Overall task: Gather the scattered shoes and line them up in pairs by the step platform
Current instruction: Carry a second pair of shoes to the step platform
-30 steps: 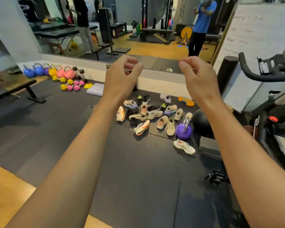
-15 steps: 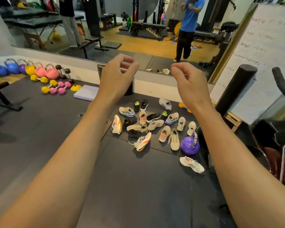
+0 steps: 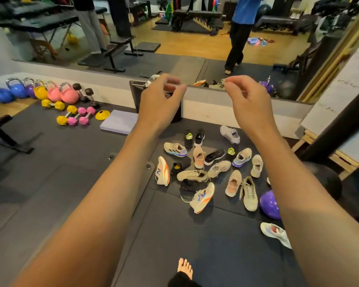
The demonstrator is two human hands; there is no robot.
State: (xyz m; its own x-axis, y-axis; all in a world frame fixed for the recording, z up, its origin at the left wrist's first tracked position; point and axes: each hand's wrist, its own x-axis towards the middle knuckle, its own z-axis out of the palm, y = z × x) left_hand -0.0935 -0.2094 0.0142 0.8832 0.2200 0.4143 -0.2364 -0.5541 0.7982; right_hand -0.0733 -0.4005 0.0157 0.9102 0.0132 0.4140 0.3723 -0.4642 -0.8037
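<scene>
Shoes (image 3: pixel 210 168) scattered in a loose heap on the dark floor mat (image 3: pixel 71 183), well below and beyond both raised hands. Left hand (image 3: pixel 160 102) and right hand (image 3: pixel 250 102) held up at mid-air, well apart from the pile and from each other. Grip on each side loosely curled, fingertips near thumbs, nothing held in either.

Risk from here, as a judgement: mismatched pairs. Several beige knit shoes look near alike, so easy to set two from different pairs together. Orange-and-white runner (image 3: pixel 202 198) lying apart from its likely mate (image 3: pixel 163 171), which is tipped on its side. Loose laces trailing from the nearer runner and from the tan shoe (image 3: pixel 249 194), apt to snag on neighbours when lifted. Purple ball (image 3: pixel 269 205) just beside the heap, likely to roll if nudged. White shoe (image 3: pixel 276 234) off alone near the right forearm, easy to miss. Bare foot (image 3: pixel 186 268) close to the pile, so a careless step could land on a shoe.

Appearance: mostly low trainers in beige, black, white and grey, pointing every way, some upright, some overturned. Pale flat platform (image 3: pixel 118 125), probably the step platform, lying left of the heap near the wall.
</scene>
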